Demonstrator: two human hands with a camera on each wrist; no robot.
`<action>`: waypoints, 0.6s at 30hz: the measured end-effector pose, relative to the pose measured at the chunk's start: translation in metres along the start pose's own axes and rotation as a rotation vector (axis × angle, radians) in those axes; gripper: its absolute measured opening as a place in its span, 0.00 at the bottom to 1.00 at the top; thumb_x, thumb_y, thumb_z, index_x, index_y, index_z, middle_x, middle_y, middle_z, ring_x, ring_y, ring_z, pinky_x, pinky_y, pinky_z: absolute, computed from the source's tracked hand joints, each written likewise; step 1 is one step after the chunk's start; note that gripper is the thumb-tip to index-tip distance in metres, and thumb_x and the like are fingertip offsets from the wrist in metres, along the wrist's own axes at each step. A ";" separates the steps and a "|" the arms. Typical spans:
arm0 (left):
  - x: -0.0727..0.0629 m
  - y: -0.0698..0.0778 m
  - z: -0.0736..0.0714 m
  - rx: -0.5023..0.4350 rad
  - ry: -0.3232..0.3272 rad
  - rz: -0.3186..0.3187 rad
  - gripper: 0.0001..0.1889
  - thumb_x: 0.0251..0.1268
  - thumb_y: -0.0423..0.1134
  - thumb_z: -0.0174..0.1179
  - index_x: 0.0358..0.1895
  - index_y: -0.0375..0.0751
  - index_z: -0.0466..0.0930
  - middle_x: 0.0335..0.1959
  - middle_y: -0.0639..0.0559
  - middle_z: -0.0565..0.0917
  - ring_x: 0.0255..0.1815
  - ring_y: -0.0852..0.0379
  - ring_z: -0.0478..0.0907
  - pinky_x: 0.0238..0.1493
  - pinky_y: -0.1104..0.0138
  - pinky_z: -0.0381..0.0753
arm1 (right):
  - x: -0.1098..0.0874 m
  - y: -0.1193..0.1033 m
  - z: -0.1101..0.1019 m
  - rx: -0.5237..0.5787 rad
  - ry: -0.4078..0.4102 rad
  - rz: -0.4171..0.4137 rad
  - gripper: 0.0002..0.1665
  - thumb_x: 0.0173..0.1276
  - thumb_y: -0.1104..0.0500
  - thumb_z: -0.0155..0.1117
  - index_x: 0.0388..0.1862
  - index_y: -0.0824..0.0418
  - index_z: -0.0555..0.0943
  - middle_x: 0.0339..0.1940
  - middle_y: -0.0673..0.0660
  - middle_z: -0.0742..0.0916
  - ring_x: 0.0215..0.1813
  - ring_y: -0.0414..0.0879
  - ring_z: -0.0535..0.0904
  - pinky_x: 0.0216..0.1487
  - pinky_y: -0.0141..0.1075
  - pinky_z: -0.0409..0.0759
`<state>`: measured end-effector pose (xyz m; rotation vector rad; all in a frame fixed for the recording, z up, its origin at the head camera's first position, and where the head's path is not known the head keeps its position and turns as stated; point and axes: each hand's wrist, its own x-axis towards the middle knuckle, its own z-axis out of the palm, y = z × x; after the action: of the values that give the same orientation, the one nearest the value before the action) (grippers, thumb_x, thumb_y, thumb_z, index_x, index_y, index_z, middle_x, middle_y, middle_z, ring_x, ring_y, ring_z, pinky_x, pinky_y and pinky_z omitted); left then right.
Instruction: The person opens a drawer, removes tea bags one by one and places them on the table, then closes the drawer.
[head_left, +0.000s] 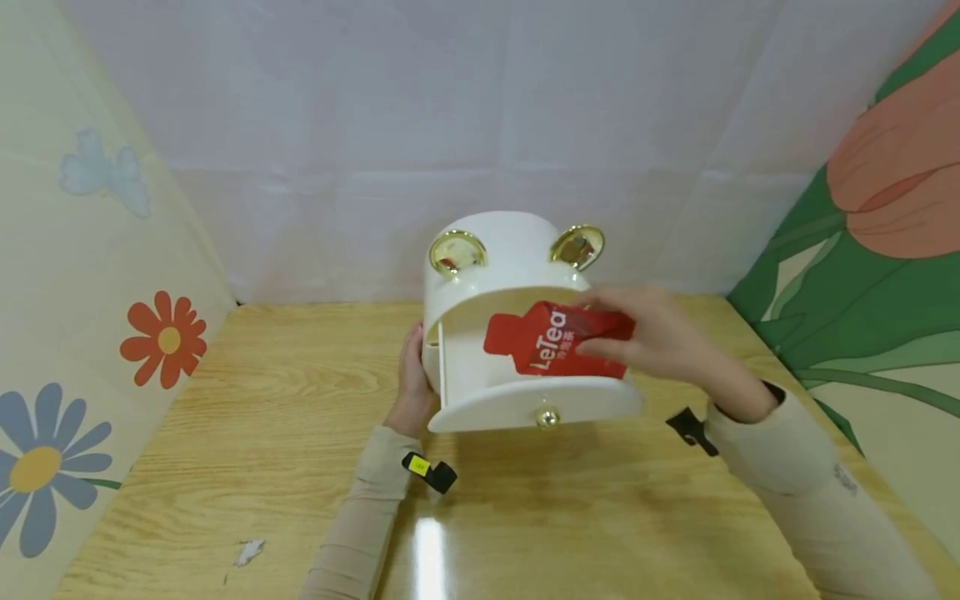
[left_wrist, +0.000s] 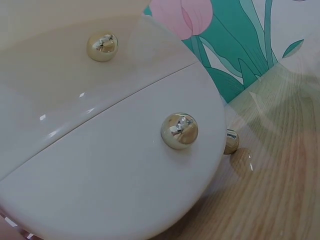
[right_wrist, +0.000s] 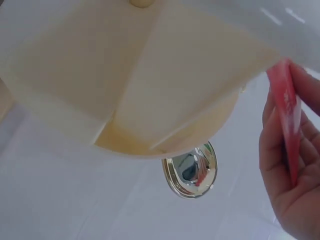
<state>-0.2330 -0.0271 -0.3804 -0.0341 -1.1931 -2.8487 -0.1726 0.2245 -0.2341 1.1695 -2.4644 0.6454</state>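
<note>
A white rounded storage box (head_left: 502, 233) with two gold ear-shaped pieces stands on the table, its upper drawer (head_left: 480, 407) pulled out toward me. My right hand (head_left: 656, 333) pinches a red pouch (head_left: 525, 337) lettered "LeTea" between thumb and fingers, over the drawer's right part. In the right wrist view the pouch (right_wrist: 285, 100) shows edge-on in the hand (right_wrist: 295, 170). My left hand (head_left: 410, 387) lies along the box's left side with its fingers straight against it. The left wrist view shows the box front with gold knobs (left_wrist: 180, 131).
The wood-grain table (head_left: 300, 400) runs to a pale cloth backdrop (head_left: 375, 167). Flower-painted panels stand at the left (head_left: 67, 275) and right (head_left: 892, 233). A small whitish torn patch (head_left: 250, 551) marks the tabletop at front left.
</note>
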 end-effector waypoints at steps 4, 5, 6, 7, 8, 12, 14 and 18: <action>-0.002 0.002 0.003 -0.004 -0.017 0.027 0.15 0.73 0.37 0.32 0.38 0.48 0.72 0.32 0.57 0.77 0.32 0.63 0.75 0.35 0.71 0.75 | -0.005 -0.004 -0.006 -0.012 0.113 0.052 0.27 0.41 0.71 0.74 0.44 0.67 0.78 0.32 0.57 0.85 0.29 0.40 0.77 0.28 0.26 0.75; -0.003 0.003 0.004 -0.006 -0.019 0.033 0.16 0.73 0.37 0.31 0.37 0.48 0.72 0.32 0.57 0.77 0.32 0.63 0.75 0.35 0.71 0.75 | -0.007 -0.005 -0.007 -0.015 0.137 0.068 0.27 0.41 0.72 0.74 0.44 0.67 0.78 0.32 0.57 0.85 0.29 0.39 0.77 0.28 0.24 0.74; -0.003 0.004 0.005 -0.005 -0.022 0.038 0.16 0.73 0.36 0.31 0.36 0.48 0.72 0.31 0.57 0.77 0.31 0.63 0.75 0.35 0.71 0.75 | -0.009 -0.005 -0.009 -0.015 0.158 0.084 0.28 0.40 0.71 0.75 0.44 0.67 0.78 0.32 0.57 0.85 0.28 0.38 0.77 0.28 0.23 0.73; -0.004 0.004 0.006 -0.004 -0.023 0.038 0.17 0.73 0.36 0.31 0.36 0.48 0.72 0.31 0.58 0.77 0.31 0.64 0.75 0.35 0.71 0.75 | -0.011 -0.005 -0.010 -0.020 0.177 0.096 0.28 0.40 0.71 0.75 0.45 0.67 0.78 0.32 0.57 0.85 0.28 0.37 0.76 0.27 0.22 0.73; -0.004 0.005 0.006 -0.005 -0.022 0.039 0.17 0.73 0.36 0.30 0.36 0.49 0.72 0.31 0.58 0.77 0.31 0.64 0.75 0.35 0.71 0.75 | -0.013 -0.005 -0.012 -0.025 0.194 0.110 0.29 0.40 0.71 0.75 0.45 0.66 0.78 0.32 0.57 0.85 0.28 0.36 0.76 0.27 0.22 0.73; -0.004 0.005 0.006 -0.004 -0.025 0.038 0.17 0.73 0.37 0.30 0.36 0.50 0.72 0.31 0.58 0.77 0.31 0.64 0.75 0.34 0.72 0.74 | -0.020 -0.004 -0.019 -0.050 0.255 0.161 0.29 0.39 0.71 0.75 0.45 0.66 0.78 0.31 0.58 0.85 0.28 0.31 0.75 0.27 0.21 0.72; -0.004 0.004 0.006 -0.004 -0.026 0.039 0.17 0.73 0.37 0.30 0.36 0.50 0.72 0.31 0.58 0.77 0.31 0.64 0.75 0.34 0.72 0.74 | -0.025 -0.004 -0.022 -0.048 0.275 0.205 0.29 0.41 0.72 0.74 0.46 0.66 0.78 0.32 0.58 0.85 0.29 0.29 0.75 0.28 0.20 0.72; -0.004 0.004 0.005 -0.006 -0.025 0.038 0.16 0.73 0.37 0.32 0.36 0.49 0.72 0.31 0.58 0.77 0.31 0.63 0.75 0.34 0.71 0.75 | -0.038 -0.002 -0.025 0.020 0.298 0.339 0.28 0.47 0.69 0.72 0.50 0.65 0.77 0.36 0.43 0.84 0.32 0.27 0.75 0.29 0.19 0.73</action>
<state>-0.2287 -0.0261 -0.3745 -0.0924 -1.1750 -2.8279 -0.1453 0.2607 -0.2308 0.6074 -2.4137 0.8689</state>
